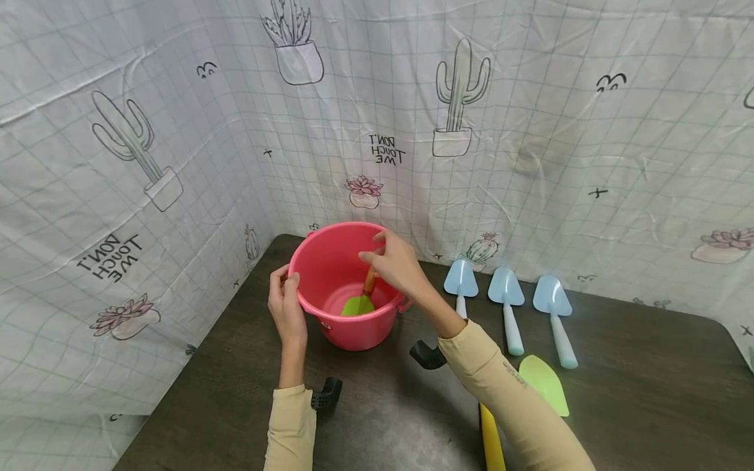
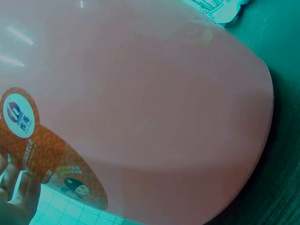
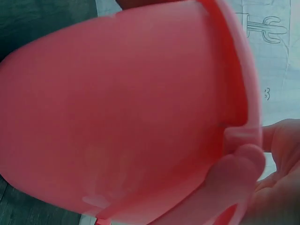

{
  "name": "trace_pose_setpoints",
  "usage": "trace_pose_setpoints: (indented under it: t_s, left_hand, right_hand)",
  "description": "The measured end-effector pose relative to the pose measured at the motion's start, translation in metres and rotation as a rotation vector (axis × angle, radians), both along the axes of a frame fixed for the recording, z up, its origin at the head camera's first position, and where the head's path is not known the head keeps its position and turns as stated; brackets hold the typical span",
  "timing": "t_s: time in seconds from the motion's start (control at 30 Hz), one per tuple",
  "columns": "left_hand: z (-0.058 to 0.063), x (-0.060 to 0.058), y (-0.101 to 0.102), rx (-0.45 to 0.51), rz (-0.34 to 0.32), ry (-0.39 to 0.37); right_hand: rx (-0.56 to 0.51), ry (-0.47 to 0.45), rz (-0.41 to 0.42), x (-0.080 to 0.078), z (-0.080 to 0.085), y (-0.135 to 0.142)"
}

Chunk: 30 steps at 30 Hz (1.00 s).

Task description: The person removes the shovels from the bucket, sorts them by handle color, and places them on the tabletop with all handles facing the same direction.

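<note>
A pink bucket (image 1: 344, 337) stands on the dark table, and a trowel (image 1: 358, 305) with a lime-green blade and orange handle leans inside it, blade at the bottom. My left hand (image 1: 288, 304) grips the bucket's left rim; in the left wrist view its fingers (image 2: 28, 199) show beside the bucket's sticker (image 2: 56, 159). Over the right rim, my right hand (image 1: 396, 263) reaches inside, just above the trowel's handle. A gap shows between its thumb and fingers, and the handle's top end is hidden under the hand. The right wrist view shows mainly the bucket's outer wall (image 3: 122, 103).
Three light-blue trowels (image 1: 506, 288) lie in a row to the right. Nearer, a lime-green blade (image 1: 542, 383) and a yellow handle (image 1: 491, 438) show on either side of my right sleeve. A printed curtain (image 1: 530, 163) hangs behind the table and along its left.
</note>
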<state>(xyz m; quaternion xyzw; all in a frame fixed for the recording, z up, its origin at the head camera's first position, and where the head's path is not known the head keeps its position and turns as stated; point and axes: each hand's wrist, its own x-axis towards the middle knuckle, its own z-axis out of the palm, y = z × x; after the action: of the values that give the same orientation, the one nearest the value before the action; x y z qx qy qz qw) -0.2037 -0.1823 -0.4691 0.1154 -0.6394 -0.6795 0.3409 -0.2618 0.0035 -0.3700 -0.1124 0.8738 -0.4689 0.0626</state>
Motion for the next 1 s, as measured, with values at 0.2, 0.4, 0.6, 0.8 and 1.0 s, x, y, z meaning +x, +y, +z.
trace_pose_setpoints:
  t_s: [0.2,0.4,0.6,0.8,1.0]
  left_hand:
    - [0.001,0.0,0.001,-0.003,0.001,0.004]
    - [0.002,0.0,0.001,-0.009,0.007,0.006]
    - [0.003,0.001,0.0,-0.001,0.015,0.0]
    - [0.002,0.002,0.0,0.005,0.009,-0.007]
    - [0.001,0.0,0.0,0.003,0.0,-0.004]
  right_hand:
    - [0.076,-0.047,0.018,-0.007,0.001,-0.003]
    - [0.104,-0.077,0.043,-0.011,0.001,-0.004]
    - [0.133,-0.116,0.051,-0.013,0.003,-0.006]
    - [0.168,-0.192,0.064,-0.018,0.005,-0.008]
    - [0.197,-0.234,0.066,-0.025,0.006,-0.01]
